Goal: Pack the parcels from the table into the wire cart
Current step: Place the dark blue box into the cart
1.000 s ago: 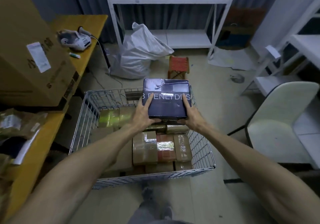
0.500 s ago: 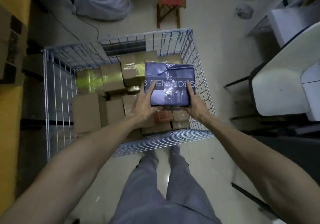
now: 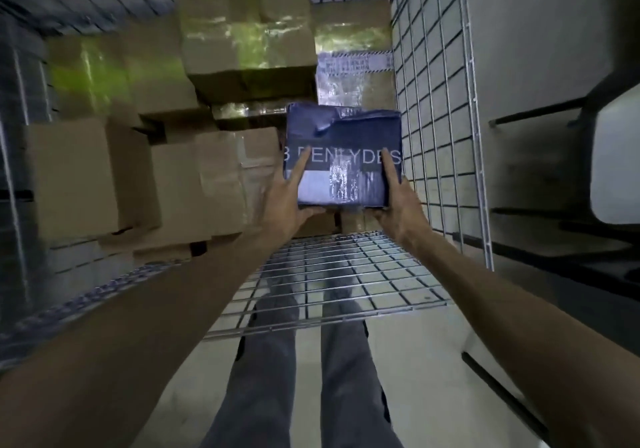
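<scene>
A dark blue parcel (image 3: 346, 142) with white lettering and a glossy taped patch is held low inside the wire cart (image 3: 436, 108), close to its right wall. My left hand (image 3: 289, 201) grips its near left corner, the thumb lying on top. My right hand (image 3: 398, 201) grips the near right corner in the same way. Under and beyond the blue parcel lie several brown taped cardboard boxes (image 3: 242, 35). Whether the parcel rests on them or hangs just above, I cannot tell.
More cardboard boxes (image 3: 86, 170) fill the cart's left side. The cart's near wire wall (image 3: 346, 274) stands in front of my legs. A white chair (image 3: 616, 156) with dark legs is outside the cart on the right.
Both hands have lowered the blue parcel deeper into the cart's right side. My head has leaned in, so the cart now fills the view.
</scene>
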`<action>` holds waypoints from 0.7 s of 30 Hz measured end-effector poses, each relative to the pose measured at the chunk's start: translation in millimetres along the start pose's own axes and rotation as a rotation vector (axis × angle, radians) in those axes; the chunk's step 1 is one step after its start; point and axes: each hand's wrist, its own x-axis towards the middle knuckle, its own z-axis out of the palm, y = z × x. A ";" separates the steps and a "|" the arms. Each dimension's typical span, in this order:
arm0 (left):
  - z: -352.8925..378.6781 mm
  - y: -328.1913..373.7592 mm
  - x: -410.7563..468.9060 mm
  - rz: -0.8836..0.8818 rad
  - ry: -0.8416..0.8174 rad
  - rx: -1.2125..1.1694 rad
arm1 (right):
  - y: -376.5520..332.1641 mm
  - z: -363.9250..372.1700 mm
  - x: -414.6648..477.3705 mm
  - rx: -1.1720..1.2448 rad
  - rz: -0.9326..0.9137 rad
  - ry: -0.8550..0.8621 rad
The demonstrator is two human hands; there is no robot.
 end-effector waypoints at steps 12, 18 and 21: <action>92.4 -52.9 45.8 -0.038 0.030 0.087 | 88.8 36.7 46.5 -0.035 -0.178 0.051; 104.6 -54.0 25.7 -0.003 0.039 0.062 | 105.9 58.8 50.9 0.111 -0.007 0.056; 103.0 -54.1 23.7 -0.011 0.028 0.010 | 124.0 58.8 59.2 -0.107 -0.182 0.122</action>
